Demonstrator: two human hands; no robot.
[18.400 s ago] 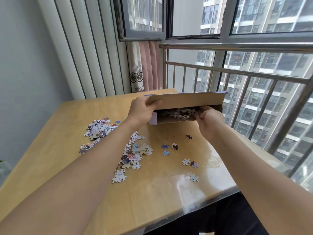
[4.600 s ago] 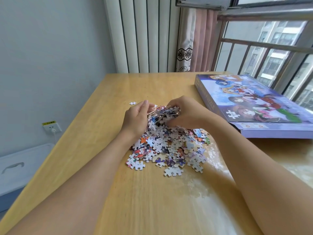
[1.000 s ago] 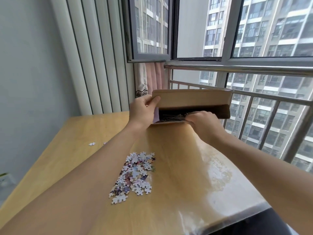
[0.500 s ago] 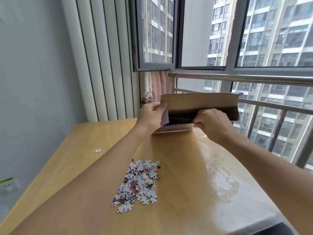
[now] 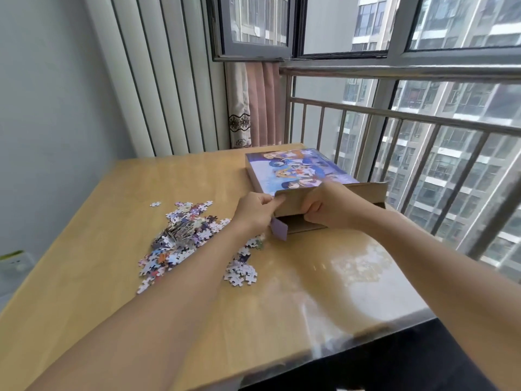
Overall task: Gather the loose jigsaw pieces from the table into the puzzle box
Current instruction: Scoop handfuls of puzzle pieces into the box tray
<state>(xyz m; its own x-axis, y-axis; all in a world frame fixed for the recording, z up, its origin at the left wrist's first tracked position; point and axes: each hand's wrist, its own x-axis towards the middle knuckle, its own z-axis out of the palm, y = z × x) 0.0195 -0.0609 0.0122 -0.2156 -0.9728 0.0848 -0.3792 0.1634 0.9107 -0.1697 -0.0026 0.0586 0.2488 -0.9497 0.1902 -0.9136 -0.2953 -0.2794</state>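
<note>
The puzzle box [image 5: 298,167] lies flat at the table's far right, its picture face up and its near end open. My left hand [image 5: 255,211] pinches the left corner of the brown end flap [image 5: 290,204]. My right hand [image 5: 324,206] grips the flap's lower edge with curled fingers. A heap of loose jigsaw pieces [image 5: 183,238] is spread on the table to the left of my left forearm. A smaller cluster [image 5: 242,273] lies just right of that forearm. One single piece [image 5: 155,204] sits apart at the far left.
The wooden table [image 5: 112,277] has a glossy cover; its front edge runs across the lower right. A metal railing [image 5: 423,136] and windows stand behind the box. A pink curtain [image 5: 262,108] hangs at the back. A wall socket [image 5: 14,261] shows at left.
The box has come down from its raised, tilted pose and now lies flat on the table. Both hands stayed at its open end. The view has dropped toward the table.
</note>
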